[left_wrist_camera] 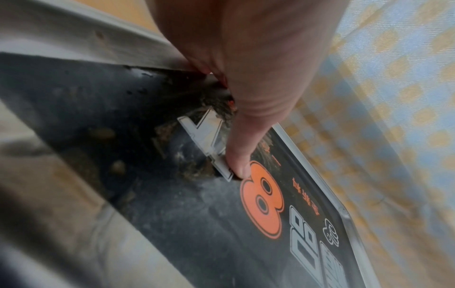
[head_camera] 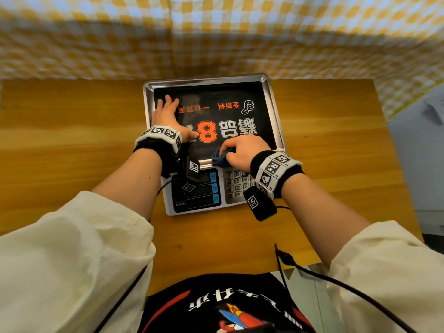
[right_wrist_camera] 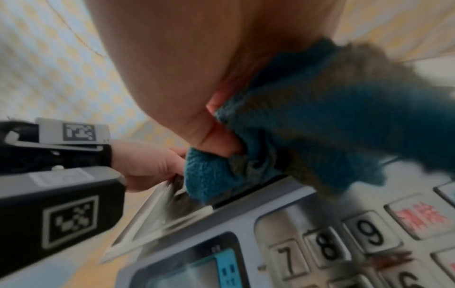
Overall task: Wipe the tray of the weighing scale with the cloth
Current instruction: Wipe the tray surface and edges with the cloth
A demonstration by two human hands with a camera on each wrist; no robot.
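The weighing scale (head_camera: pixel 204 191) stands in the middle of the wooden table, its steel tray (head_camera: pixel 276 111) lined with a black sheet printed with an orange 8. My left hand (head_camera: pixel 168 116) lies flat on the tray's left side, fingers spread, the thumb (left_wrist_camera: pixel 241 152) touching the sheet beside the 8. My right hand (head_camera: pixel 242 150) grips a bunched blue cloth (head_camera: pixel 221 156) at the tray's near edge, just above the keypad. In the right wrist view the cloth (right_wrist_camera: pixel 307 126) is balled under my fingers against the tray's rim (right_wrist_camera: pixel 157 204). Brown grime (left_wrist_camera: pixel 192 171) smears the sheet.
The scale's keypad (head_camera: pixel 237 186) and display panel (head_camera: pixel 199 191) face me below the tray. A yellow checked curtain (head_camera: pixel 216 37) hangs behind the table (head_camera: pixel 72 121). A black cable (head_camera: pixel 336 280) trails over the table's near right edge. A grey surface (head_camera: pixel 418 152) lies to the right.
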